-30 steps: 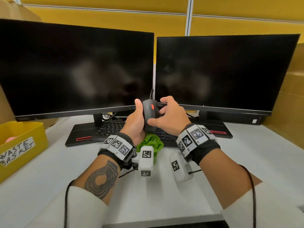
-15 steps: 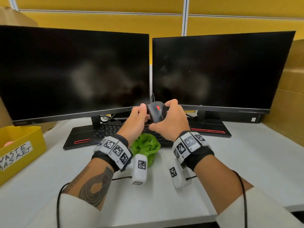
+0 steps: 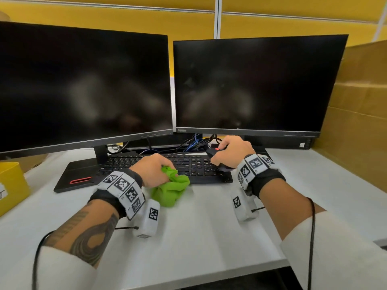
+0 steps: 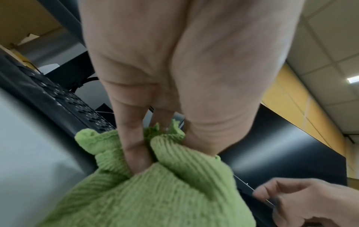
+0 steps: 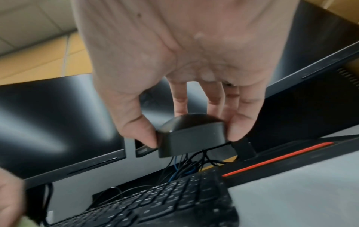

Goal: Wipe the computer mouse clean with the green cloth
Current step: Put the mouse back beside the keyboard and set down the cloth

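My right hand [image 3: 231,152] grips the black computer mouse [image 3: 213,152] with its red wheel, holding it in the air above the right end of the keyboard. In the right wrist view the thumb and fingers [image 5: 240,127] clamp the sides of the mouse [image 5: 191,138]. My left hand [image 3: 155,168] bunches the green cloth [image 3: 171,189] just in front of the keyboard, over the white desk. In the left wrist view my fingers [image 4: 134,147] dig into the folds of the ribbed cloth [image 4: 165,192]. Mouse and cloth are apart.
A black keyboard [image 3: 188,166] lies under two dark monitors [image 3: 83,86] [image 3: 257,84]. Cables [image 3: 196,142] tangle behind the keyboard. A yellow waste basket [image 3: 10,185] stands at the left edge, cardboard boxes [image 3: 360,114] at the right. The white desk [image 3: 199,237] stretches toward me.
Both hands held the mouse together in front of the monitors. Now they have parted and come down: the right one carries the mouse off to the right, the left one holds the cloth by the keyboard.
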A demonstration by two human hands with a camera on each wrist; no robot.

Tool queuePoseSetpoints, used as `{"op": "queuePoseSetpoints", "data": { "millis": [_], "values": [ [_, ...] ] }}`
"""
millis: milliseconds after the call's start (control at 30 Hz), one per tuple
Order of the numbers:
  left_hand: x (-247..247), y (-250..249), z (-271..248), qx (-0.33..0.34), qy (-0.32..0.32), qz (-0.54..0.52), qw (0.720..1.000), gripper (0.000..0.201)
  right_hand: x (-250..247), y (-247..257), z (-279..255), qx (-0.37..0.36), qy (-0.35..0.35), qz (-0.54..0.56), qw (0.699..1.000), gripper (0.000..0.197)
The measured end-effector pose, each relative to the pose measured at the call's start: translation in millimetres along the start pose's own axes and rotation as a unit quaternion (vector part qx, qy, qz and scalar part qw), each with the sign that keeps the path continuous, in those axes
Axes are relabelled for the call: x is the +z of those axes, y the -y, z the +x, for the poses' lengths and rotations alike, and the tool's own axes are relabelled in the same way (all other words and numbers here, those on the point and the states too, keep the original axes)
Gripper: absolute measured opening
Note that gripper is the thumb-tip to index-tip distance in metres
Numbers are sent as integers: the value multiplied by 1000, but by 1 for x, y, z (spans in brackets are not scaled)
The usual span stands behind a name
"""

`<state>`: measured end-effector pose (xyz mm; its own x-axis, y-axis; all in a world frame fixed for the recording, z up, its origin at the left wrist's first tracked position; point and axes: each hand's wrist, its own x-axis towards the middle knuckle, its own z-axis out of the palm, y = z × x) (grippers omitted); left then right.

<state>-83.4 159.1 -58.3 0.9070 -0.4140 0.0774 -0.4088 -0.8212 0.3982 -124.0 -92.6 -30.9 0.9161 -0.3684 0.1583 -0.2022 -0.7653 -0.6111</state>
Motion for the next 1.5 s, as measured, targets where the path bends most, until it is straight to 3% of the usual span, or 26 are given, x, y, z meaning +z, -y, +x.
{"op": "queuePoseSetpoints", "data": {
  "millis": [167,400,833,1133,1367,1500],
  "values": [
    [5,4,2,-12,-7,-29,999,8,-7,-24,22,62,-36,-38,997,45],
    [5,-1,5,-19,21,0,1000,20,-5,-44,59,100,-68,-42,992,40],
    [6,7,8,-15,57,-70,996,22,2,-39,103,114,-8,-115,987,26],
    [7,4,8,-28,48,-46,997,18,17,-38,110,119,-7,-145,982,56],
    [8,4,8,-28,47,-55,997,20,-7,-36,104,117,-22,-146,982,69],
    [9,5,9,-32,40,-64,997,24,-20,-45,104,126,-76,-98,984,48]
  ]
}}
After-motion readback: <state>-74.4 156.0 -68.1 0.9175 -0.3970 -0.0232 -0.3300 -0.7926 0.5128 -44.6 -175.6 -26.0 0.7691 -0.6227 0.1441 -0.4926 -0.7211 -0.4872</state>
